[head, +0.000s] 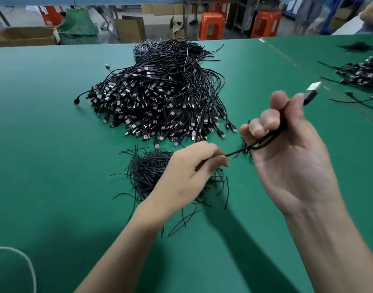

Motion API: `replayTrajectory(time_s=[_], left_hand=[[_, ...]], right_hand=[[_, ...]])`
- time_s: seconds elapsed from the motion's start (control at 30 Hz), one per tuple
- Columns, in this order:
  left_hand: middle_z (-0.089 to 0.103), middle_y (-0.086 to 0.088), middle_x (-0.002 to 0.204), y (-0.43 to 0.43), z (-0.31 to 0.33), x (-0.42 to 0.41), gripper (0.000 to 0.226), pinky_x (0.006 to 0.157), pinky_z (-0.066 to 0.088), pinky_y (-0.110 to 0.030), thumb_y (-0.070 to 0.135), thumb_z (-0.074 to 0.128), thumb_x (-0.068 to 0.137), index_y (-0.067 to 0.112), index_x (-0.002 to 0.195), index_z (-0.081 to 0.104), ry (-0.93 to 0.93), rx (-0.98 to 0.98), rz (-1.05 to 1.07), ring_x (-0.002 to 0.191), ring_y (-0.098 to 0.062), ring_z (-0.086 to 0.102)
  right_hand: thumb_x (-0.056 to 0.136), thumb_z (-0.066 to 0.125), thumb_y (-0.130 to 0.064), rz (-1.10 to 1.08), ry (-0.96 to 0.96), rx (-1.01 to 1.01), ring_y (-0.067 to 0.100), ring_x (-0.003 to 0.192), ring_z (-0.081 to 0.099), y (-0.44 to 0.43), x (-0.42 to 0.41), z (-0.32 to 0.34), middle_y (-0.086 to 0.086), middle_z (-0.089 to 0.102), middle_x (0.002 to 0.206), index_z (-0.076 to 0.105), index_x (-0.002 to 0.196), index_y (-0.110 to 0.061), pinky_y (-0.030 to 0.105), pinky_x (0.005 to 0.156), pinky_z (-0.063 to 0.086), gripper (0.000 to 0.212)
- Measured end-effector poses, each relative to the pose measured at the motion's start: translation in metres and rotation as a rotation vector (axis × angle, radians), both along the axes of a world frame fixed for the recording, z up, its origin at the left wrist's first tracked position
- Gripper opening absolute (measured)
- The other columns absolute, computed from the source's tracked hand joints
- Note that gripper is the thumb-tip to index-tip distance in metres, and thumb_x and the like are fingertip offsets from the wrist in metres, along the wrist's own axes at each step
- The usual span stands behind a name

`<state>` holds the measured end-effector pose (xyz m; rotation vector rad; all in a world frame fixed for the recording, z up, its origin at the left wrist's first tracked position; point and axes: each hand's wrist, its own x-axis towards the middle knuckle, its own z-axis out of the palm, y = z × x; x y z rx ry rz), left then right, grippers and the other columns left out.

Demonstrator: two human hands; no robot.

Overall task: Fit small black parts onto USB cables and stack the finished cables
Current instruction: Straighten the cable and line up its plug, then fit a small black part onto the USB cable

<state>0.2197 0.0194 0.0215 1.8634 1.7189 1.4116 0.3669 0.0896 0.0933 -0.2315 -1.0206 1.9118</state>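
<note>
My right hand (287,157) is raised, palm toward me, and grips a black USB cable (266,139); its silver plug (312,90) sticks out past my thumb. The cable's free end runs left into my left hand (189,166), whose fingertips pinch it, possibly with a thin black part on it. Under my left hand lies a loose heap of thin black tube pieces (147,170). A big pile of black USB cables (160,96) sits behind it on the green table (43,144).
Another pile of cables (359,75) lies at the right edge, with a smaller dark heap (359,47) beyond it. Someone else's hand (371,13) shows at the top right. Orange stools (211,25) and cardboard boxes (130,28) stand past the table. A white cord (26,263) curves at bottom left.
</note>
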Motion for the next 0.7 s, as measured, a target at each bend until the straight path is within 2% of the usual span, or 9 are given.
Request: replayTrajectory(time_s=[0.07,0.13,0.23,0.33,0.4,0.5,0.57,0.63,0.7], left_hand=[[0.057,0.020,0.078,0.008,0.007,-0.007,0.024,0.072,0.040,-0.019,0.036,0.053,0.106,0.029,0.091,0.071,0.063,-0.084,-0.093,0.079,-0.001,0.056],[0.053,0.015,0.076,0.018,0.019,-0.016,0.028,0.071,0.039,-0.024,0.049,0.054,0.098,0.032,0.088,0.074,0.113,-0.174,-0.132,0.075,-0.002,0.051],[0.054,0.007,0.077,0.030,0.041,-0.032,0.031,0.071,0.041,-0.032,0.050,0.075,0.085,0.020,0.086,0.079,0.220,-0.235,-0.131,0.074,-0.007,0.051],[0.055,0.007,0.077,0.034,0.070,-0.038,0.029,0.071,0.044,-0.036,0.045,0.078,0.086,0.016,0.081,0.075,0.369,-0.164,-0.088,0.075,-0.013,0.052],[0.053,0.008,0.078,0.031,0.085,-0.033,0.030,0.071,0.044,-0.035,0.046,0.074,0.090,0.017,0.080,0.074,0.395,-0.090,-0.054,0.075,-0.015,0.053],[0.052,0.005,0.085,0.020,0.090,-0.015,0.028,0.076,0.045,-0.039,0.039,0.067,0.098,0.014,0.087,0.072,0.453,-0.066,0.006,0.080,-0.021,0.056],[0.054,0.001,0.092,0.012,0.083,0.001,0.025,0.081,0.046,-0.043,0.032,0.060,0.103,0.012,0.093,0.070,0.481,-0.070,0.076,0.083,-0.026,0.059],[0.055,-0.003,0.096,0.003,0.071,0.016,0.024,0.078,0.048,-0.044,0.027,0.053,0.106,0.011,0.098,0.069,0.465,-0.037,0.158,0.082,-0.028,0.060],[0.059,-0.002,0.098,-0.009,0.055,0.030,0.024,0.072,0.050,-0.044,0.025,0.048,0.107,0.013,0.103,0.069,0.407,0.001,0.224,0.081,-0.028,0.061]], right_hand=[[0.104,0.031,-0.040,0.133,-0.009,0.060,0.010,0.052,0.057,-0.005,0.004,0.001,-0.007,0.059,0.056,0.066,0.077,-0.020,0.024,0.066,0.050,0.048],[0.103,0.032,-0.043,0.225,-0.088,0.109,0.010,0.044,0.049,-0.010,0.008,-0.004,-0.006,0.055,0.050,0.059,0.071,-0.021,0.023,0.057,0.043,0.047],[0.103,0.036,-0.046,0.248,-0.276,0.167,0.011,0.041,0.040,-0.011,0.015,-0.015,-0.003,0.051,0.046,0.053,0.067,-0.024,0.020,0.049,0.037,0.046],[0.106,0.037,-0.048,0.220,-0.505,0.281,0.019,0.043,0.051,-0.009,0.017,-0.029,0.010,0.063,0.054,0.050,0.063,-0.023,0.028,0.047,0.032,0.051],[0.108,0.035,-0.044,0.171,-0.568,0.292,0.028,0.058,0.067,-0.010,0.013,-0.037,0.021,0.073,0.072,0.056,0.063,-0.021,0.028,0.050,0.041,0.054],[0.107,0.036,-0.041,0.065,-0.523,0.142,0.030,0.085,0.076,-0.007,0.002,-0.044,0.019,0.077,0.093,0.077,0.078,-0.018,0.024,0.061,0.055,0.056],[0.105,0.038,-0.042,0.051,-0.467,0.013,0.018,0.084,0.074,-0.006,-0.004,-0.045,0.008,0.077,0.091,0.082,0.086,-0.020,0.024,0.068,0.058,0.053],[0.106,0.039,-0.042,0.087,-0.383,-0.146,0.010,0.077,0.070,-0.004,-0.008,-0.043,0.003,0.074,0.084,0.082,0.085,-0.018,0.021,0.068,0.057,0.054],[0.107,0.037,-0.041,0.113,-0.269,-0.299,0.010,0.086,0.074,0.001,-0.010,-0.036,0.005,0.077,0.095,0.080,0.100,-0.010,0.021,0.072,0.058,0.053]])
